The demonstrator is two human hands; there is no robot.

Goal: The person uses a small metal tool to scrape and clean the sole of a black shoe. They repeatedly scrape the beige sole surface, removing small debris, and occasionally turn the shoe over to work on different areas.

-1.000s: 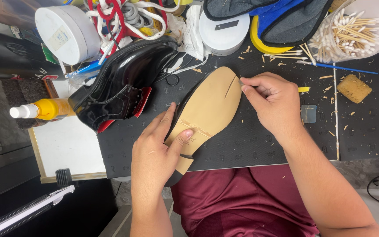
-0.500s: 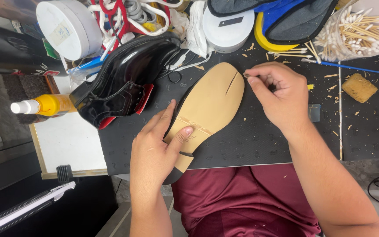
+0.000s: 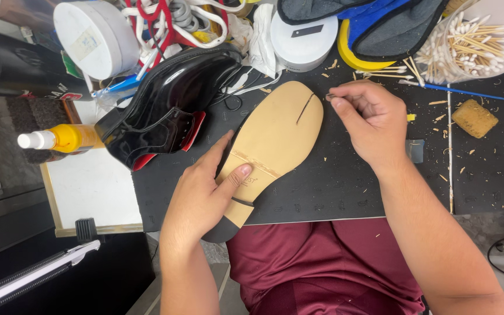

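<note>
Shoe sole [image 3: 275, 137], tan, faces up on black mat [image 3: 345, 186], heel end w/ dark heel piece overhanging mat's near edge; upper hidden underneath, stamp by the waist too small to read. Left hand [image 3: 202, 195] clamps the waist, thumb pressed flat on the sole, fingers wrapped round the far edge. Right hand [image 3: 368, 119] sits just right of the toe, fingertips pinched tight on sth tiny, can't tell what. Slit in sole near toe. Glossy black shoe [image 3: 167, 108] lies left of it on its side, yellow spray bottle [image 3: 65, 139] further left. Cotton swab tub [image 3: 476, 38] top right, partly cut off; sponge [image 3: 475, 118] near it, wood shavings scattered about.
</note>
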